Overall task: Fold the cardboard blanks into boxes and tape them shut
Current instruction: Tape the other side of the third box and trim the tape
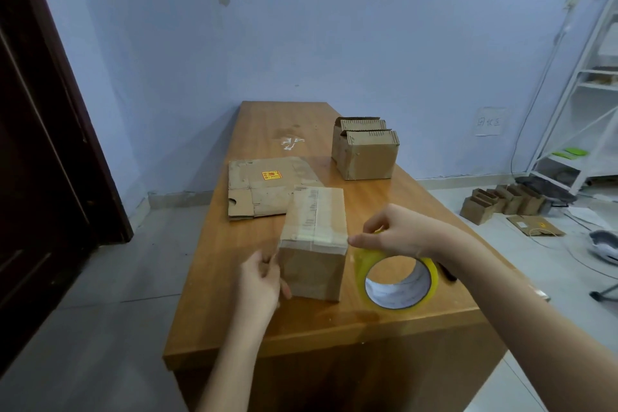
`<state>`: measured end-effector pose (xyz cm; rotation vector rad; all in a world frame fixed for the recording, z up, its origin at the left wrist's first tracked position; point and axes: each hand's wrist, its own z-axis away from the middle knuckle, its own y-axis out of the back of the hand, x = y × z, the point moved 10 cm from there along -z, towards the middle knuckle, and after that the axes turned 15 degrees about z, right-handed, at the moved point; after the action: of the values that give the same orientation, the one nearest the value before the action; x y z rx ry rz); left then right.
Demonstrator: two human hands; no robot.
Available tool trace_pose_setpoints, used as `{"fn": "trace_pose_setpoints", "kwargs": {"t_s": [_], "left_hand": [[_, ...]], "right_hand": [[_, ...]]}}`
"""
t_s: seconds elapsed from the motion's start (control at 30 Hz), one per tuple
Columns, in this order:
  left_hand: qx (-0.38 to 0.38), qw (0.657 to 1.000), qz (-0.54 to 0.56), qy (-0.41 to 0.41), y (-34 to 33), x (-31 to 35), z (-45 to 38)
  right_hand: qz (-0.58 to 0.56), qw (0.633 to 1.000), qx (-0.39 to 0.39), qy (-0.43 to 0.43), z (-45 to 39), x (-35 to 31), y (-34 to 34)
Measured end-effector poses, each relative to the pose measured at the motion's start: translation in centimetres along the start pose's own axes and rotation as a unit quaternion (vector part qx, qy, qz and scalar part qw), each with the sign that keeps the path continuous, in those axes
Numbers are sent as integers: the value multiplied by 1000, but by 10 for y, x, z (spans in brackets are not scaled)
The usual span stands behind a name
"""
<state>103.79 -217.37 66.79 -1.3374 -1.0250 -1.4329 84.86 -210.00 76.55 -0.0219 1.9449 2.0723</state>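
Box (314, 244), small, folded, taped along top seam; stands mid-table, long axis running away from the person. Left hand (264, 281) grips its near-left edge. Right hand (391, 234), just right of the box, pinches the tape roll (396, 281); tape meets box's top right corner.
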Motion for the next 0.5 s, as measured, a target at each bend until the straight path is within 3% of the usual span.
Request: {"fn": "trace_pose_setpoints", "kwargs": {"t_s": [0.13,0.27,0.33,0.4,0.5], "left_hand": [[76,988,-92,-99,27,42,-4],[-74,992,75,-75,-10,54,29],[-96,994,-24,-56,-29,26,48],[-69,993,-87,-45,-27,5,53],[-32,995,62,-72,-12,22,44]], "right_hand": [[-11,1000,-5,-2,-2,2,-1],[-24,1000,-11,1,-5,2,-7],[-19,1000,-11,-1,-5,1,-7],[-14,1000,-7,-5,-4,2,-4],[-10,1000,-6,-7,-3,4,-2]]}}
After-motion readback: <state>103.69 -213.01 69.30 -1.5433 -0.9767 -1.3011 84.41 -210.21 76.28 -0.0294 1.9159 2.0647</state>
